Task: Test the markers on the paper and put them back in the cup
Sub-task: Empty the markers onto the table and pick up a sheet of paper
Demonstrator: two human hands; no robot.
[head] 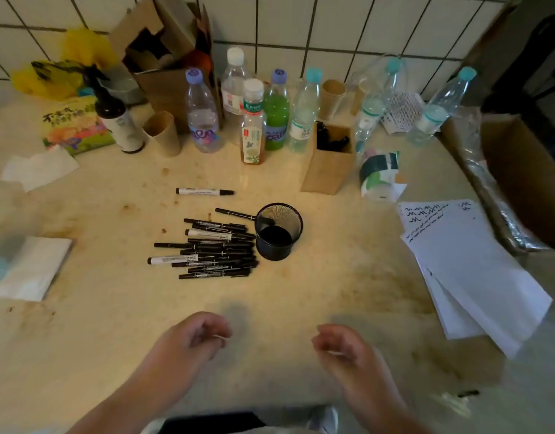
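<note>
Most of the view is being taken up by the table point(301, 296), stained and crowded along its far edge with bottles point(204, 114) and a cardboard box point(329, 158). Sheets of paper point(476, 270) are lying by the right edge, some already carrying scribbles, and they are sitting well apart from everything else the task needs. Near the middle the black mesh cup point(278, 231) is standing upright, with what looks like one dark thing inside. A heap of markers point(207, 249) is lying just left of it, the nearest tips touching its wall, and a single marker point(204, 192) is resting alone towards the far edge. Both hands are hovering near the front edge, holding nothing: the left hand point(196, 335) and the right hand point(340, 346) are each hanging with fingers loosely curled. Reaching into the heap is risking a knock that tips the light cup or sends round markers rolling, and tested and untested ones could get mixed.
</note>
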